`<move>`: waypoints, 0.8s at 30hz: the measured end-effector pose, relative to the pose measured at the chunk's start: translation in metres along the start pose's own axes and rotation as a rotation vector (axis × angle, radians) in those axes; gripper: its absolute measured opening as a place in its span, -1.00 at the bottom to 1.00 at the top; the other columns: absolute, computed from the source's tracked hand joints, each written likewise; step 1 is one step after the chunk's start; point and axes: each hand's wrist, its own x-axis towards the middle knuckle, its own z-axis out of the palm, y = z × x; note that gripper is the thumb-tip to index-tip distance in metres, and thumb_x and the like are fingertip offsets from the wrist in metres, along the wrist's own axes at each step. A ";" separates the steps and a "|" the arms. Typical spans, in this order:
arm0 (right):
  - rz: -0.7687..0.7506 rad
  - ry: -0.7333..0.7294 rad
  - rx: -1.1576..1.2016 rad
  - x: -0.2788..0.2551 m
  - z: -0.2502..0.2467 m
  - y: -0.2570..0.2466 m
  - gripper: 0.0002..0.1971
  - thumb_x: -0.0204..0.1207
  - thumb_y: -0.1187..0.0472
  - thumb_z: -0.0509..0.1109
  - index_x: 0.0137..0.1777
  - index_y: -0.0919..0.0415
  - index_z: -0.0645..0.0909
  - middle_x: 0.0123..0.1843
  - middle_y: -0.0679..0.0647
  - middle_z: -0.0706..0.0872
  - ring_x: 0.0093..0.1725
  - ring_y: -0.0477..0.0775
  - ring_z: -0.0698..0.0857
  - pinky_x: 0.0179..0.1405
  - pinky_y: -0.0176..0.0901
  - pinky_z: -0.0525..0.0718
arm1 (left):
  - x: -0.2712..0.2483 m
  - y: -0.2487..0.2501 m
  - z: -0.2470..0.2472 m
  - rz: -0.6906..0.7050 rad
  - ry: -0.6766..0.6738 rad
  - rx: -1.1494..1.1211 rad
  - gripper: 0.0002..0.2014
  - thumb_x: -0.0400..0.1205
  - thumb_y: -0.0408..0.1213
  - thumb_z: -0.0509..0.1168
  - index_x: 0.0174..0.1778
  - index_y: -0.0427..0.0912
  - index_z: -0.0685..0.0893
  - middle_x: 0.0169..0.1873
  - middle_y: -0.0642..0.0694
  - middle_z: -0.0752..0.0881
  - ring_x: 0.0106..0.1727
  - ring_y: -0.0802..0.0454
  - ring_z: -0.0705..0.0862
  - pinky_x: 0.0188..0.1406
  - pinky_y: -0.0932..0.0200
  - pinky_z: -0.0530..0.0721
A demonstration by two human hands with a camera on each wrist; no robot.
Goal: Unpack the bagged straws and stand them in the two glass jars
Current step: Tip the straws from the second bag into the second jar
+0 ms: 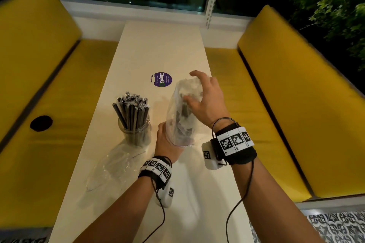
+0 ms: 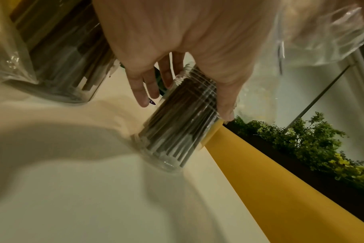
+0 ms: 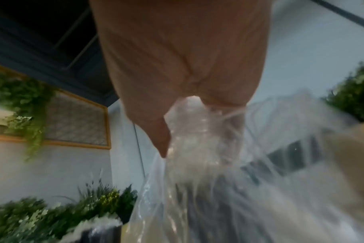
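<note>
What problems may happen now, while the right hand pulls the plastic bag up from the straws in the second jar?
1. The left hand grips the second jar, which looks tilted; it might tip if the bag snags.
2. The right hand pinches the bag's top; straws may lift out with it.
3. The empty bag lies beside the full jar and could catch it.

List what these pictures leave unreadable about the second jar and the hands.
- Second jar: hidden in the head view behind the plastic bag.
- Left hand: fingers hidden there behind the bag.
- Right hand: fingertips blurred and wrapped in plastic in the right wrist view.
</note>
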 end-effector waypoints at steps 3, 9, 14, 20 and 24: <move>-0.025 -0.107 0.029 -0.006 -0.005 0.001 -0.03 0.39 0.02 0.73 0.70 -0.11 0.22 0.57 0.10 0.43 0.51 0.07 0.49 0.55 -0.07 0.53 | 0.001 0.000 0.000 0.056 0.011 0.042 0.19 0.19 0.02 0.83 0.67 -0.22 0.35 0.47 0.02 0.49 0.40 0.07 0.60 0.45 0.29 0.53; -0.035 -0.146 -0.041 -0.018 -0.010 0.003 -0.11 0.43 0.41 0.61 0.69 -0.04 0.30 0.54 0.07 0.52 0.35 -0.10 0.53 0.48 -0.31 0.58 | 0.002 -0.007 0.001 0.047 -0.051 0.080 0.09 0.30 0.08 0.79 0.70 -0.13 0.42 0.53 0.04 0.58 0.55 0.04 0.59 0.68 0.11 0.48; -0.023 0.146 -0.033 -0.023 -0.031 -0.011 -0.29 0.45 0.43 0.53 0.60 0.08 0.45 0.47 0.04 0.61 0.39 -0.15 0.53 0.53 -0.21 0.54 | -0.006 0.001 -0.009 0.054 -0.078 0.143 0.13 0.35 0.14 0.72 0.74 -0.25 0.32 0.58 -0.11 0.41 0.64 -0.04 0.44 0.65 0.17 0.37; -0.169 0.393 0.168 -0.057 -0.063 -0.056 -0.45 0.44 0.42 0.44 0.45 0.20 0.51 0.26 0.13 0.72 0.19 0.18 0.75 0.15 0.14 0.77 | -0.054 0.040 -0.059 0.218 0.071 -0.182 -0.65 0.77 -0.49 0.32 0.38 0.01 0.63 0.36 -0.17 0.69 0.43 -0.21 0.72 0.17 0.34 0.78; -0.275 0.373 0.138 -0.103 -0.036 -0.072 -0.67 0.38 0.38 0.36 0.17 0.32 0.63 0.04 0.10 0.68 -0.03 0.01 0.62 -0.06 -0.36 0.55 | -0.088 0.063 -0.109 0.405 0.242 -0.409 -0.81 0.83 -0.25 0.22 0.03 0.16 0.64 -0.13 -0.10 0.74 -0.16 0.06 0.74 -0.18 0.24 0.76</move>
